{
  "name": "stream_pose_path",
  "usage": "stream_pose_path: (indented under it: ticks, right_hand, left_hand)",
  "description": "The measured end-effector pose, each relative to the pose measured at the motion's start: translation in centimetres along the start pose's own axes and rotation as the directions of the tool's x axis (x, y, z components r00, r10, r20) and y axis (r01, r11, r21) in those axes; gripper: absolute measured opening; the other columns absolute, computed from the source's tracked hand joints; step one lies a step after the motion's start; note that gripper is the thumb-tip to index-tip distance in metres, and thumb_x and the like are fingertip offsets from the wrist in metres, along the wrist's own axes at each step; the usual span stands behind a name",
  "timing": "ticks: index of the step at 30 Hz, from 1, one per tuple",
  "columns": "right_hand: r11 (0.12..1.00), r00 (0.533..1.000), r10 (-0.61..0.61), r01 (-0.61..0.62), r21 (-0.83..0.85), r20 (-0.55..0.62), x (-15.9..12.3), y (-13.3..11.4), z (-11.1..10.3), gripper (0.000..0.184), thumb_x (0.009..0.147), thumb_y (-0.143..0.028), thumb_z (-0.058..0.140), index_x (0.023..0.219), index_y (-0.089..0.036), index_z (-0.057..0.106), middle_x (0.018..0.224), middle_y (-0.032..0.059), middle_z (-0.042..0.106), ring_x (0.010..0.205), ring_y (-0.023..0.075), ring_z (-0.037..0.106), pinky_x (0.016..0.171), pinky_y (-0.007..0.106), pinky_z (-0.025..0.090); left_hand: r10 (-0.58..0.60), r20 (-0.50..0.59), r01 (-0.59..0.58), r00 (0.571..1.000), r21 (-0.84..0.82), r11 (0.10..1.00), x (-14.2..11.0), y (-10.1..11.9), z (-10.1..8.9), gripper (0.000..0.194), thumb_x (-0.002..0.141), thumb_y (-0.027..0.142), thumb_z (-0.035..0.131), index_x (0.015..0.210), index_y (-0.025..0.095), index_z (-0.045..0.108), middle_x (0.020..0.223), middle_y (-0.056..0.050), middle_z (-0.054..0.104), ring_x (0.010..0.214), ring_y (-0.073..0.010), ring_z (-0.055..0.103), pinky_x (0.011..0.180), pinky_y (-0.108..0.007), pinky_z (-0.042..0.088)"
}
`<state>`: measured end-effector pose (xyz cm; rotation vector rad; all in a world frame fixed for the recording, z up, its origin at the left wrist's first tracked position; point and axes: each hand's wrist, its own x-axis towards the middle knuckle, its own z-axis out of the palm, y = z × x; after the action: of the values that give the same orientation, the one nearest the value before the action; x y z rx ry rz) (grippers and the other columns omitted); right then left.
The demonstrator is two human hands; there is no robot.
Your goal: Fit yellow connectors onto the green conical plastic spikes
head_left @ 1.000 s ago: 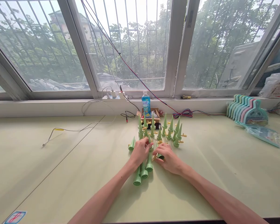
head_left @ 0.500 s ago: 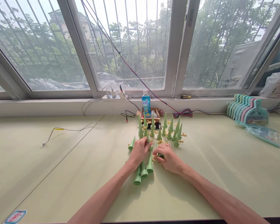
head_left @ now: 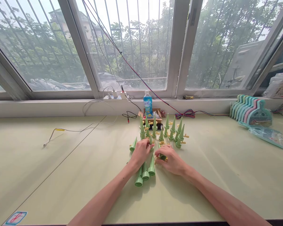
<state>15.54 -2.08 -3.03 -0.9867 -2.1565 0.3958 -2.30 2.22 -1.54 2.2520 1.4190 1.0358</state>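
Several green plastic cones stand upright (head_left: 172, 131) on the pale green table (head_left: 61, 175), some with small yellow pegs at their sides. Three more cones lie flat (head_left: 145, 174) just in front of my hands, and one lies tipped at the left (head_left: 133, 145). My left hand (head_left: 141, 153) is curled over a lying cone, fingers closed on it. Beside it, my right hand (head_left: 171, 160) pinches a green cone (head_left: 162, 156) with a small yellow piece at its near end. The two hands almost touch.
A blue-labelled drink bottle (head_left: 147, 105) and a small cardboard box (head_left: 155, 116) stand behind the cones. Cables (head_left: 85, 127) trail across the table's back left. A row of pastel plastic boards (head_left: 250, 110) and a plastic bag (head_left: 264, 133) sit at the right.
Both hands stay over the lying cones with only slight finger shifts. The right hand's cone has edged a little toward the left hand.
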Motion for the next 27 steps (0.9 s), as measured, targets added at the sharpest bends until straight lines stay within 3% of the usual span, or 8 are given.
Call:
stream_pose_path:
  ticks: [6, 10, 14, 21, 27]
  right_hand:
    - [0.999, 0.999, -0.002, 0.003, -0.034, 0.044, -0.1, 0.0, 0.0, 0.013, 0.079, -0.012, 0.064, 0.085, -0.022, 0.060, 0.083, 0.0009, 0.065, 0.085, 0.0200, 0.056, 0.087, 0.040, 0.040]
    - [1.000, 0.998, 0.002, -0.001, -0.029, 0.058, 0.0, 0.1, 0.1, 0.016, 0.079, -0.007, 0.062, 0.086, -0.022, 0.060, 0.084, 0.0009, 0.065, 0.087, 0.0196, 0.054, 0.089, 0.040, 0.039]
    - [0.999, 0.998, 0.002, 0.000, -0.033, 0.068, -0.1, 0.2, 0.3, 0.018, 0.080, -0.005, 0.060, 0.085, -0.022, 0.061, 0.082, 0.0009, 0.064, 0.087, 0.0195, 0.054, 0.089, 0.040, 0.039]
    - [1.000, 0.998, 0.008, -0.007, -0.018, 0.070, -0.2, 0.5, 0.5, 0.020, 0.079, -0.003, 0.057, 0.083, -0.022, 0.060, 0.085, 0.0011, 0.064, 0.088, 0.0198, 0.053, 0.091, 0.041, 0.038]
    - [0.999, 0.999, 0.005, -0.007, 0.042, 0.039, -0.2, 0.7, 0.5, 0.020, 0.080, -0.004, 0.054, 0.085, -0.022, 0.059, 0.085, 0.0009, 0.065, 0.087, 0.0193, 0.054, 0.092, 0.042, 0.037]
  left_hand:
    - [0.005, -0.016, -0.006, 1.000, -0.018, 1.000, -0.1, 0.2, -0.2, 0.028, 0.089, 0.038, 0.051, 0.068, 0.018, 0.054, 0.067, -0.003, 0.059, 0.060, -0.0155, 0.049, 0.059, -0.028, 0.038]
    - [0.016, -0.128, -0.013, 0.992, 0.021, 1.000, -0.1, 0.7, -0.8, 0.036, 0.091, 0.047, 0.047, 0.069, 0.019, 0.052, 0.064, -0.001, 0.055, 0.056, -0.0135, 0.045, 0.056, -0.026, 0.035]
    - [0.069, -0.210, -0.060, 0.975, 0.048, 0.997, -0.2, 1.4, -1.2, 0.044, 0.094, 0.044, 0.042, 0.058, 0.019, 0.041, 0.053, 0.003, 0.042, 0.048, -0.0110, 0.034, 0.052, -0.025, 0.030]
    - [0.237, -0.092, -0.236, 0.967, 0.021, 0.972, -0.6, 1.3, -0.3, 0.047, 0.096, 0.036, 0.041, 0.055, 0.019, 0.025, 0.049, 0.003, 0.029, 0.046, -0.0107, 0.024, 0.049, -0.026, 0.020]
    - [0.244, -0.069, -0.244, 0.967, 0.011, 0.970, -0.7, 1.3, -0.4, 0.048, 0.096, 0.037, 0.039, 0.055, 0.019, 0.022, 0.049, 0.003, 0.029, 0.046, -0.0109, 0.025, 0.049, -0.026, 0.019]
